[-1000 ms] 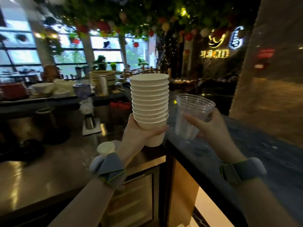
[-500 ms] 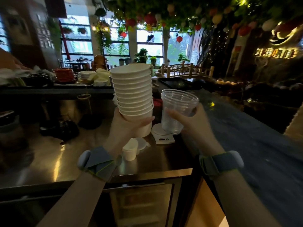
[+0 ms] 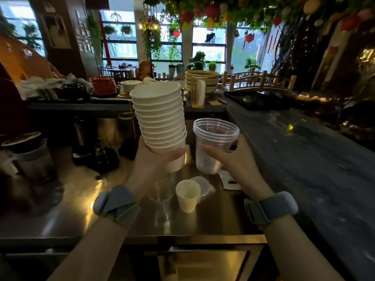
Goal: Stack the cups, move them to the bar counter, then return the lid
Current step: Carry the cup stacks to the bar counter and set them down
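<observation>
My left hand (image 3: pixel 156 159) grips the bottom of a tall stack of white paper cups (image 3: pixel 160 118), held up and tilted slightly left above the steel worktop (image 3: pixel 85 199). My right hand (image 3: pixel 231 161) holds a nested stack of clear plastic cups (image 3: pixel 213 142) just right of the paper stack. Below them on the worktop stands a small white paper cup (image 3: pixel 187 195) with a translucent lid (image 3: pixel 204 186) lying behind it. Clear plastic cups (image 3: pixel 162 197) stand to its left, partly hidden by my left wrist. The dark bar counter (image 3: pixel 304 151) runs along the right.
A white scale (image 3: pixel 230 180) lies by the counter's edge. Dark coffee gear (image 3: pixel 101 157) and a grey bin (image 3: pixel 30 157) fill the worktop's left. The back ledge carries orange plates (image 3: pixel 103 86), white bowls (image 3: pixel 129 86), bamboo steamers (image 3: pixel 202 80) and a dark tray (image 3: pixel 257 102).
The view has swung left from the bar counter toward the steel worktop. Both hands still carry their stacks, which now hang over the worktop instead of the counter's edge.
</observation>
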